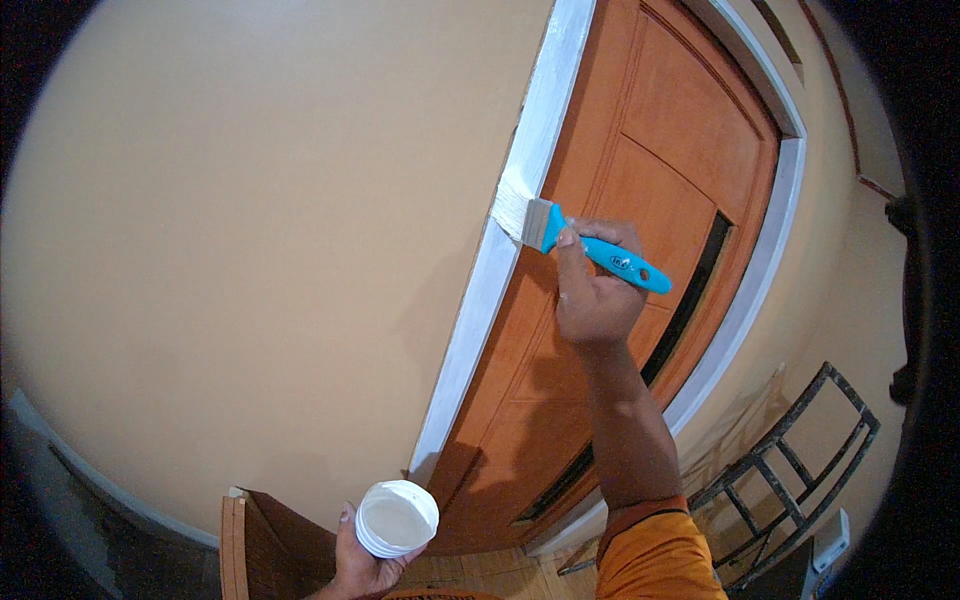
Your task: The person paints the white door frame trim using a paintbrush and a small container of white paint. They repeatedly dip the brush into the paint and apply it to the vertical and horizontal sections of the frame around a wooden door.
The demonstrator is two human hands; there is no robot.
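Note:
My right hand (pixel 604 285) is closed round the turquoise handle of a flat paintbrush (pixel 625 262). Its white, paint-laden bristles press on the white door frame (pixel 480 285), on the upright strip between wall and door. Low in the view, my left hand (pixel 365 565) grips a small white tub (pixel 398 518) from below and the side. Pale paint shows inside the tub, and its open top faces up. The orange-brown panelled wooden door (pixel 570 330) stands just right of the strip, behind my right hand and forearm.
A beige wall (pixel 260 250) fills the left side. At the lower left stands a brown wooden piece (pixel 285 540), close to my left hand. A dark, paint-spotted metal ladder (pixel 790 480) leans at the lower right, near a white box-like object (pixel 831 540). Wooden flooring (pixel 490 575) shows below.

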